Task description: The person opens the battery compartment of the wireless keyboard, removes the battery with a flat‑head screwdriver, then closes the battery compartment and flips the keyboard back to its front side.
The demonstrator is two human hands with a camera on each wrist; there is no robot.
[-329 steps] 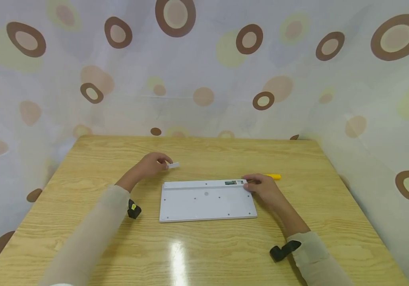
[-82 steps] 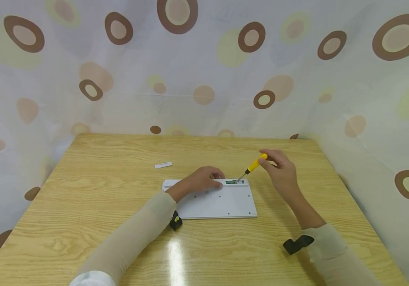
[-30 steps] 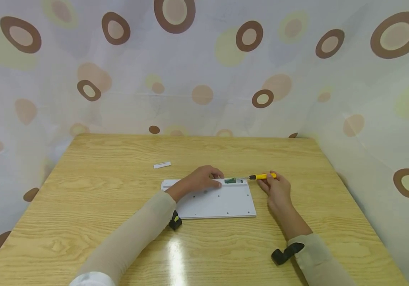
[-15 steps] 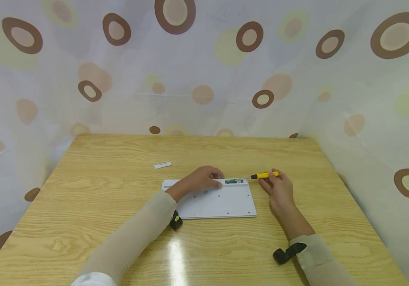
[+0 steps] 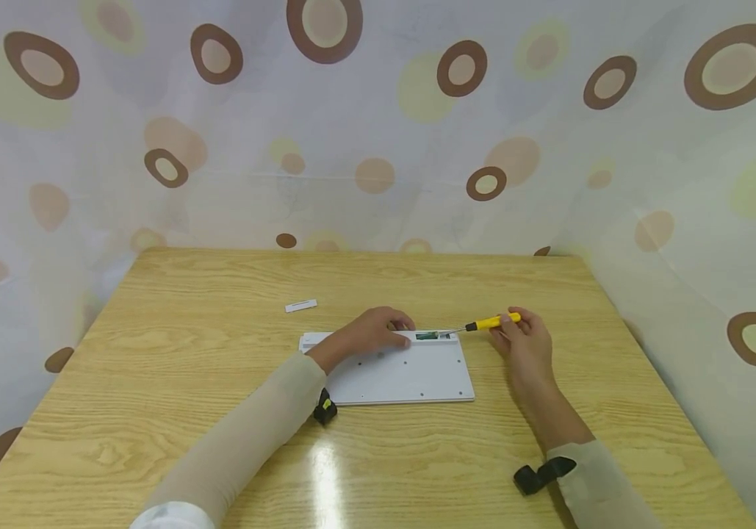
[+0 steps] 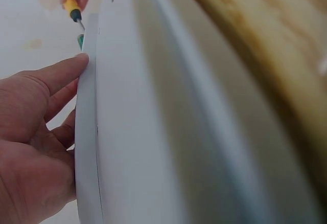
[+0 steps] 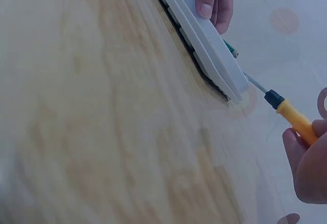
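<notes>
A white keyboard (image 5: pixel 404 378) lies underside up on the table, its battery slot at the far right corner. My left hand (image 5: pixel 374 332) grips the raised far edge, thumb on the near side, left of the slot; the left wrist view shows its fingers (image 6: pixel 61 75) against that edge. My right hand (image 5: pixel 531 353) holds a yellow screwdriver (image 5: pixel 497 321) by the handle, its shaft slanting down to the slot's right part. A green battery (image 7: pixel 231 49) juts slightly above the edge in the right wrist view. Whether the tip touches the battery, I cannot tell.
A small white cover strip (image 5: pixel 301 306) lies behind the keyboard's left part on the wooden table (image 5: pixel 219 294). A patterned curtain (image 5: pixel 378 110) hangs behind and at both sides.
Over eleven seconds, my left hand has put down the strip and gripped the keyboard; my right has taken up the screwdriver. In the last half second my right hand moved slightly right, tilting the handle upward.
</notes>
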